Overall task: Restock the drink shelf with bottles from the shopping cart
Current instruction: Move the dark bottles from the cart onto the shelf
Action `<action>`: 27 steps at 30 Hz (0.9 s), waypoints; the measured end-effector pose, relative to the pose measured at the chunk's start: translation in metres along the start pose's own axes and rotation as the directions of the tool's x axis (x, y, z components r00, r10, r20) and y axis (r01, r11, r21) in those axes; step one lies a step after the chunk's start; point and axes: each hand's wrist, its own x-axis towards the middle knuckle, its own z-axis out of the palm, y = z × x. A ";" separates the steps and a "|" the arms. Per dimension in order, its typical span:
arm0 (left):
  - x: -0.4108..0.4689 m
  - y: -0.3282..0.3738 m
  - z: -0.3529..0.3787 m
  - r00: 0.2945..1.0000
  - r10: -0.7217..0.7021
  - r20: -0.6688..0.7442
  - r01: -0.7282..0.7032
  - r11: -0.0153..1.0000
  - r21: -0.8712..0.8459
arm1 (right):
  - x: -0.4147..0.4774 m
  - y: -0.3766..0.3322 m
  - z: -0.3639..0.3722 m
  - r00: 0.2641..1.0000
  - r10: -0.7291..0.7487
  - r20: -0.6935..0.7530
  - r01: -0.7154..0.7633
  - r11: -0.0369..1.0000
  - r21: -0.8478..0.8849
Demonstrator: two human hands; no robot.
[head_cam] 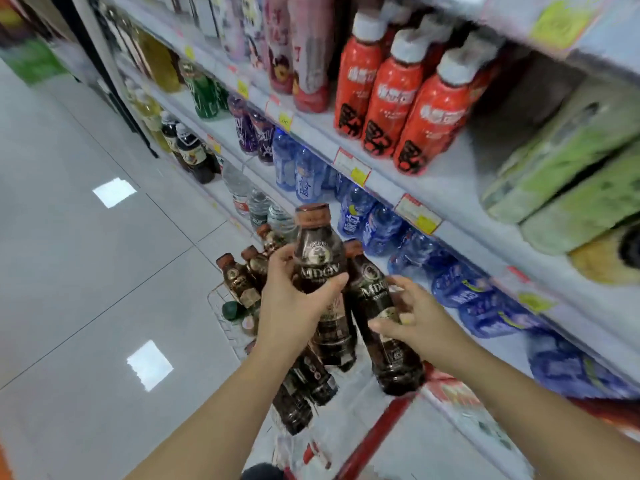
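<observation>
My left hand grips a dark coffee bottle with a brown cap, held upright above the shopping cart. Right beside it my right hand holds a second, tilted dark coffee bottle. Several more of the same dark bottles stand and lie in the wire cart below my hands. The drink shelf runs along the right, with blue bottles on the tier nearest my hands.
Red bottles with white caps stand on the upper tier, green packs to their right. Purple, green and dark bottles line the shelves further back. The cart's red handle is below my right arm. Grey tiled floor spreads to the left.
</observation>
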 end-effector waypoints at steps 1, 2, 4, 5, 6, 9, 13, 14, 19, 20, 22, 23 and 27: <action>-0.013 0.017 0.008 1.000 0.018 0.022 -0.018 1.000 -0.021 | -0.016 -0.007 -0.013 0.997 -0.045 -0.061 0.047 0.999 0.019; -0.026 0.032 0.017 0.998 0.038 0.045 -0.036 0.998 -0.045 | -0.033 -0.013 -0.026 0.989 -0.083 -0.122 0.086 0.996 0.019; -0.048 0.058 0.034 0.992 0.095 0.079 -0.087 0.991 -0.099 | -0.069 -0.023 -0.052 0.961 -0.144 -0.236 0.154 0.988 0.025; -0.059 0.071 0.044 0.987 0.126 0.096 -0.115 0.987 -0.114 | -0.087 -0.027 -0.065 0.945 -0.161 -0.284 0.180 0.983 0.040; -0.071 0.085 0.054 0.980 0.159 0.122 -0.144 0.982 -0.124 | -0.107 -0.032 -0.077 0.929 -0.176 -0.327 0.202 0.978 0.047; -0.111 0.133 0.084 0.948 0.263 0.179 -0.220 0.948 -0.229 | -0.164 -0.042 -0.112 0.859 -0.250 -0.446 0.312 0.948 0.069; -0.163 0.188 0.120 0.878 0.406 0.255 -0.325 0.895 -0.306 | -0.236 -0.049 -0.154 0.719 -0.306 -0.624 0.432 0.900 0.056; -0.175 0.202 0.129 0.859 0.429 0.280 -0.335 0.884 -0.326 | -0.252 -0.051 -0.164 0.685 -0.308 -0.661 0.455 0.889 0.057; -0.218 0.263 0.172 0.730 0.419 0.540 -0.202 0.887 -0.415 | -0.325 -0.054 -0.210 0.558 -0.232 -0.797 0.541 0.829 0.137; -0.224 0.274 0.181 0.690 0.378 0.618 -0.146 0.908 -0.392 | -0.337 -0.053 -0.220 0.533 -0.201 -0.822 0.559 0.812 0.164; -0.234 0.292 0.203 0.593 0.299 0.747 -0.032 0.936 -0.349 | -0.360 -0.050 -0.239 0.476 -0.138 -0.868 0.591 0.782 0.200; -0.239 0.301 0.214 0.541 0.267 0.798 0.017 0.945 -0.327 | -0.369 -0.047 -0.249 0.452 -0.106 -0.886 0.600 0.771 0.213; -0.261 0.328 0.260 0.388 0.238 0.891 0.028 0.963 -0.269 | -0.399 -0.033 -0.289 0.380 -0.005 -0.925 0.599 0.763 0.243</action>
